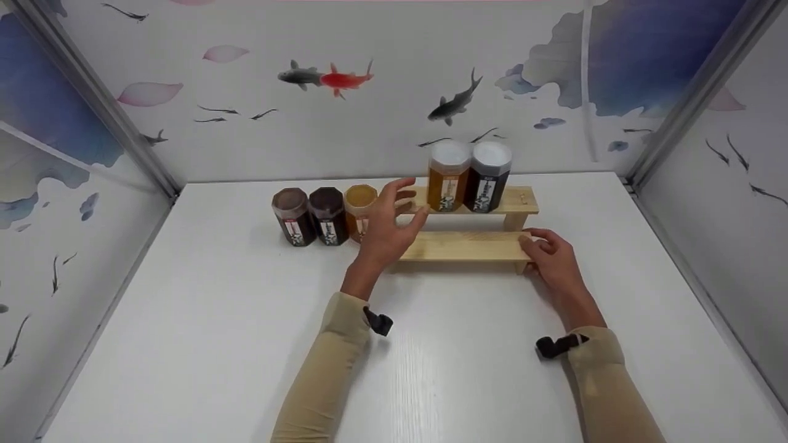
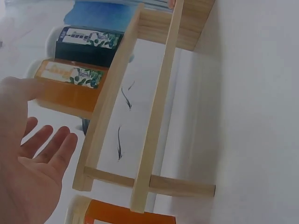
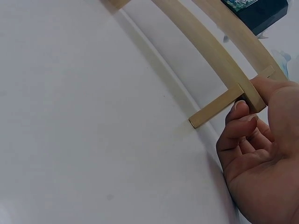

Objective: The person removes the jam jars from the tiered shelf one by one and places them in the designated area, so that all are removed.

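Observation:
A two-tier wooden rack (image 1: 465, 246) stands on the white table. On its upper tier are an amber jar (image 1: 448, 178) and a dark jar (image 1: 488, 178), side by side, both with white lids. My left hand (image 1: 389, 227) is held up by the rack's left end, thumb and fingers spread with nothing between them, close to the amber jar (image 2: 70, 88) in the left wrist view. With thumb and fingers my right hand (image 1: 554, 261) pinches the right end of the lower tier (image 3: 254, 95). An orange-amber jar (image 1: 360, 200) stands left of the rack, partly hidden behind my left hand.
Two dark jars, a brownish-lidded one (image 1: 293, 218) and a darker one (image 1: 329, 216), stand in a row left of the amber one. White panels (image 1: 394, 123) painted with fish and petals enclose the table (image 1: 215, 344) at the back and sides.

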A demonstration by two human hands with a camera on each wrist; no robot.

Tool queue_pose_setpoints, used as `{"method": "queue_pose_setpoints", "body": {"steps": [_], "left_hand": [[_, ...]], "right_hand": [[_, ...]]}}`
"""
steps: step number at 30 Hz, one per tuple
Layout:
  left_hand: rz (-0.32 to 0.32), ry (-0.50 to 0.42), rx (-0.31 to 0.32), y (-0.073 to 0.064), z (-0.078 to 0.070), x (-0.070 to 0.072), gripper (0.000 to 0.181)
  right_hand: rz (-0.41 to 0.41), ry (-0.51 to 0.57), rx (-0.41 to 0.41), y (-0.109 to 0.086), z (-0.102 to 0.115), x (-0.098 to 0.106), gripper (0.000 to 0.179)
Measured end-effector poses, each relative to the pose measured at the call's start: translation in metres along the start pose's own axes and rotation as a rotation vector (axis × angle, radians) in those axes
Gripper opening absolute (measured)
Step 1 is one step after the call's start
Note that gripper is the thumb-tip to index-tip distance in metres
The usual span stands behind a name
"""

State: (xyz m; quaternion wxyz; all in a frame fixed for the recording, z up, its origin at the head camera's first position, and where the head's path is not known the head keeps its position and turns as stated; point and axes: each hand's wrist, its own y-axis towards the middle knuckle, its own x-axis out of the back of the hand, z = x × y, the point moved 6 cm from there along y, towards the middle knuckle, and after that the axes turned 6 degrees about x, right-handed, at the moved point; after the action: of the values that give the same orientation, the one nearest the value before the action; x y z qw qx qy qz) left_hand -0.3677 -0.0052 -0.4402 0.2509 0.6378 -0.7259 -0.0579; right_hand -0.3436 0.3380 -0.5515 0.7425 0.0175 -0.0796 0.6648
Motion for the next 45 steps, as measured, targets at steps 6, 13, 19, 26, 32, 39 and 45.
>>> {"method": "queue_pose_setpoints", "body": {"steps": [6,13,19,26,32,39,45], "left_hand": [[0.016,0.124,0.041,0.019,-0.003,-0.019,0.080],[-0.071,0.292,0.121,0.032,0.002,-0.037,0.102],[-0.121,0.372,0.095,0.032,0.000,-0.040,0.091],[-0.103,0.316,0.114,0.029,0.000,-0.037,0.082],[-0.107,0.221,0.117,0.020,-0.001,-0.031,0.080],[-0.158,0.219,0.063,0.003,-0.001,-0.019,0.075],[-0.182,0.204,0.032,-0.013,0.002,0.006,0.073]], "right_hand": [[0.009,-0.001,-0.011,-0.001,-0.002,0.000,0.057],[0.027,-0.090,0.045,0.000,0.001,0.003,0.063],[0.026,-0.101,0.016,0.000,0.002,0.004,0.068],[0.021,-0.109,0.005,-0.001,0.003,0.004,0.067],[-0.009,-0.093,0.004,-0.003,0.002,0.003,0.066],[-0.025,-0.088,0.037,-0.003,0.003,0.004,0.065],[-0.017,-0.033,0.055,-0.003,0.004,0.001,0.061]]}}
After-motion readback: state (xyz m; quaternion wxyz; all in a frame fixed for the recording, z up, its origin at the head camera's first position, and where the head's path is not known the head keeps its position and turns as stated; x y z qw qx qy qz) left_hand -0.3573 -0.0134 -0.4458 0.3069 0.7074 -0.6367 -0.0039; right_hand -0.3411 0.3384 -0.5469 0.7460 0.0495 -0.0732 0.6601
